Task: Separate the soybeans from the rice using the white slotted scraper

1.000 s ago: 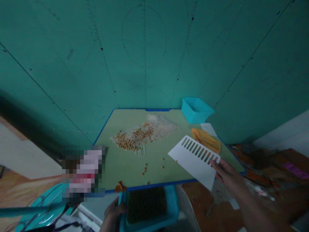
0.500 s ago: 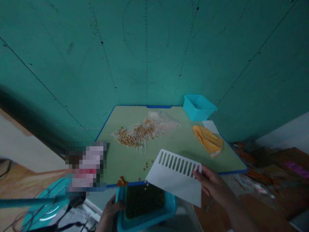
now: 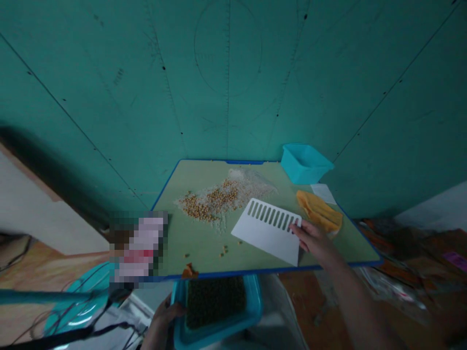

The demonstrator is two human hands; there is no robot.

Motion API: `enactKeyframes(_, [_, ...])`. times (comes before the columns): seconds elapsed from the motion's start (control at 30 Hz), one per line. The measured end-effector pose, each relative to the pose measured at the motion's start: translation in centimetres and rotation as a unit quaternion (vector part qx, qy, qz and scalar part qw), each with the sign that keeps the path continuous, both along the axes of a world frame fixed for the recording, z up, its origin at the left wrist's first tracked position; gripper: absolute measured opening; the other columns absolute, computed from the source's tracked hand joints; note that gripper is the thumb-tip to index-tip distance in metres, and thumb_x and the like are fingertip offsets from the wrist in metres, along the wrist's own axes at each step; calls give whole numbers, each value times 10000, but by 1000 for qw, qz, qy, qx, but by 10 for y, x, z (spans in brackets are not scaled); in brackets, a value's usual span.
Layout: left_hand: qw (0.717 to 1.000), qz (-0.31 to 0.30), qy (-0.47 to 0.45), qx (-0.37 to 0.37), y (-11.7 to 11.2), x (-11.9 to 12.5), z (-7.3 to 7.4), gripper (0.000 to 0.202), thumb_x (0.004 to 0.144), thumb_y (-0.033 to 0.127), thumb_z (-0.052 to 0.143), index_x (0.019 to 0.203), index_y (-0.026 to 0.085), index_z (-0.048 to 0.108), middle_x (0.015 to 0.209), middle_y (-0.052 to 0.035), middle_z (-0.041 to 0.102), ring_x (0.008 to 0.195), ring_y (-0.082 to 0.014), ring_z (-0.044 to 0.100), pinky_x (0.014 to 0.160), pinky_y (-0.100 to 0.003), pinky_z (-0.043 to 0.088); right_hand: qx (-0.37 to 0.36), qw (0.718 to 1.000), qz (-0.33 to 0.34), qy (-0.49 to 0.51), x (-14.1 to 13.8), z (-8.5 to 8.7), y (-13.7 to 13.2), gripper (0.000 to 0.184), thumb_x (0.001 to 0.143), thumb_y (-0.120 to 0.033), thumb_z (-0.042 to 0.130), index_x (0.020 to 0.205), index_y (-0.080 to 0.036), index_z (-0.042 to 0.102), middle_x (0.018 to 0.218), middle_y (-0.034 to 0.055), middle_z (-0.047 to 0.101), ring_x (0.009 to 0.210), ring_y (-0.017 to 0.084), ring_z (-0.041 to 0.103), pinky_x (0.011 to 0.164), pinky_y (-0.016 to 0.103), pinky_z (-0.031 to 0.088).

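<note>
My right hand [image 3: 314,241] grips a white slotted plastic scraper [image 3: 268,230] by its right edge, holding it over the pale green board [image 3: 204,243]. A heap of yellow beans mixed with white grains [image 3: 219,197] lies on the board beyond the scraper, with a few stray beans [image 3: 223,250] near the front edge. My left hand [image 3: 165,313] holds the left side of a blue tray filled with dark green beans [image 3: 218,304], kept just below the board's front edge.
An empty blue tub [image 3: 305,163] stands at the board's far right corner, with an orange cloth [image 3: 320,210] and a white slip [image 3: 323,192] beside it. A blurred pink-and-white object [image 3: 138,245] sits at the board's left. Green panels rise behind.
My right hand carried the scraper from the board's right side down to the front edge over the tray, then back up onto the board near the heap.
</note>
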State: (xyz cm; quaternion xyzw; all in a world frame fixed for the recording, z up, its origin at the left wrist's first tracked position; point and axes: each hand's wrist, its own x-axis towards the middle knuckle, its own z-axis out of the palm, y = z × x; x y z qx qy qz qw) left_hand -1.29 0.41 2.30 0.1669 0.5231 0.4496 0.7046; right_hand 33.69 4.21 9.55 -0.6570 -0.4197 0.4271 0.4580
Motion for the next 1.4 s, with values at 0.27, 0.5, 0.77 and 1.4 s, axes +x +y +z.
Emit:
enactKeyframes(0.27, [1000,21,-6,5,1,-1,12,249,448,75,661,661,192,718,511,10,688,644,-266,677,619,-336,523,-34,989,140,27,-31,-5,-5,343,755,-521,550,788,-180,527,589,-66,430,374,34,279,371,215,167])
enactKeyframes(0.5, [1000,10,-5,-1,3,1,13,222,458,77,635,639,183,705,489,2,677,615,-269,675,548,-324,517,-43,983,178,34,-29,7,-10,312,753,-478,577,829,-177,554,552,-75,393,399,43,250,388,216,178])
enactKeyframes(0.77, [1000,22,-10,5,-2,-6,9,236,483,71,625,677,185,696,485,3,678,585,-270,675,562,-354,525,61,985,155,-49,-50,25,34,286,801,-458,504,856,-180,548,561,-62,428,435,81,346,425,229,246])
enactKeyframes(1.4, [998,58,13,-1,-23,-40,-17,203,514,145,660,712,173,689,546,-25,705,467,-265,633,453,-367,498,210,919,239,-233,-123,46,146,220,824,-359,459,672,-209,406,565,-53,370,526,97,365,492,232,237])
